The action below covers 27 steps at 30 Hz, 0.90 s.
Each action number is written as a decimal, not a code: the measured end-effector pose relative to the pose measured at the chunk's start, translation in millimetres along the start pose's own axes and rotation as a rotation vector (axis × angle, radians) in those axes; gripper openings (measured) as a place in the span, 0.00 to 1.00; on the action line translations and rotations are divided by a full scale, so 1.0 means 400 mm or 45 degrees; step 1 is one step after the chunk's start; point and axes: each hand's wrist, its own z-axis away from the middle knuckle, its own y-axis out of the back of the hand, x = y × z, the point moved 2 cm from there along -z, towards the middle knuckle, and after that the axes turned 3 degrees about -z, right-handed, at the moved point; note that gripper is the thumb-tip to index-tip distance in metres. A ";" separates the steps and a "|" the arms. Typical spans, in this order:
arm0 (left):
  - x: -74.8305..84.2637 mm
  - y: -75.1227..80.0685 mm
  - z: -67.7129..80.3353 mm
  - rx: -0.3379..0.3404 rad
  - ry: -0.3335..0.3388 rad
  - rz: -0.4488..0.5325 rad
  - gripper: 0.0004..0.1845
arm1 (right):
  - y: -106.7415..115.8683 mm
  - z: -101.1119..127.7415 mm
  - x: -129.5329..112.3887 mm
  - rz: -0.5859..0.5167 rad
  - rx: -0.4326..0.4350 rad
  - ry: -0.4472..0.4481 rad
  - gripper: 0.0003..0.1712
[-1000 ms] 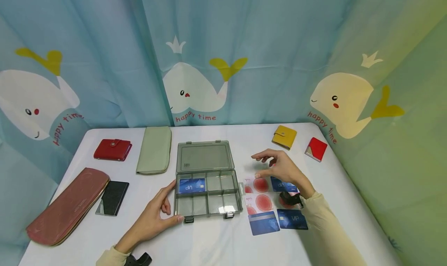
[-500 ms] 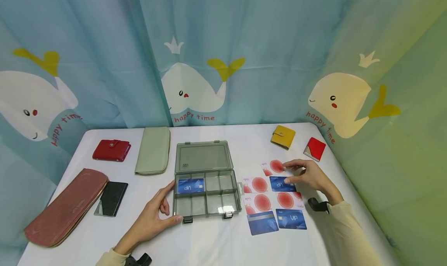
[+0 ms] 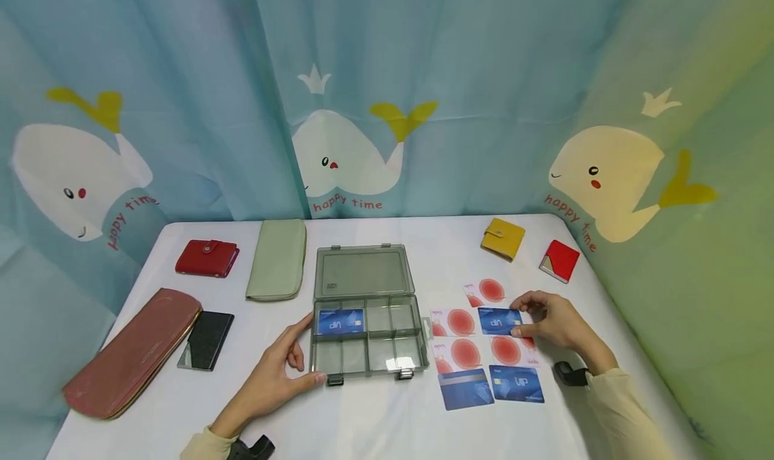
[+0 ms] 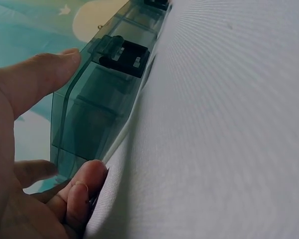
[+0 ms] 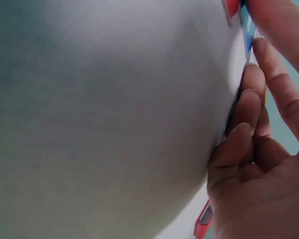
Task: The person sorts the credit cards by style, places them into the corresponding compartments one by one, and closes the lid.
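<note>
My right hand (image 3: 559,320) pinches the right end of a blue VIP card (image 3: 496,321), with thumb and index finger at its edges. That card lies on the table among several pink-and-white cards with red circles, such as this pink card (image 3: 453,322). Nearer the front lie another blue VIP card (image 3: 517,383) and a blue striped card (image 3: 465,389). My left hand (image 3: 275,373) touches the left side of a clear grey compartment box (image 3: 367,336), thumb at its front corner and index finger along the side. One blue VIP card (image 3: 340,322) sits in the box's back-left compartments.
The box lid (image 3: 364,272) is folded back. Left of it lie a pale green wallet (image 3: 276,260), a red wallet (image 3: 207,257), a long brownish-red wallet (image 3: 133,352) and a black rectangular object (image 3: 207,340). Yellow (image 3: 503,239) and red (image 3: 560,260) small cases lie back right.
My right hand has moved right and toward me, uncovering the rearmost pink card, and now holds the blue VIP card's right end. The left hand stays at the box.
</note>
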 end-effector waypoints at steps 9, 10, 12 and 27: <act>-0.002 -0.004 -0.009 -0.016 -0.003 -0.015 0.54 | 0.006 0.002 0.000 0.023 -0.040 -0.022 0.27; -0.003 -0.003 -0.010 -0.016 -0.005 -0.015 0.54 | 0.006 0.003 0.000 0.023 -0.038 -0.022 0.27; -0.003 -0.002 -0.008 -0.018 0.001 -0.009 0.54 | 0.003 0.005 0.002 0.018 -0.041 -0.019 0.27; -0.001 0.001 -0.004 -0.013 0.048 -0.008 0.55 | 0.012 0.005 -0.003 -0.118 -0.028 0.160 0.18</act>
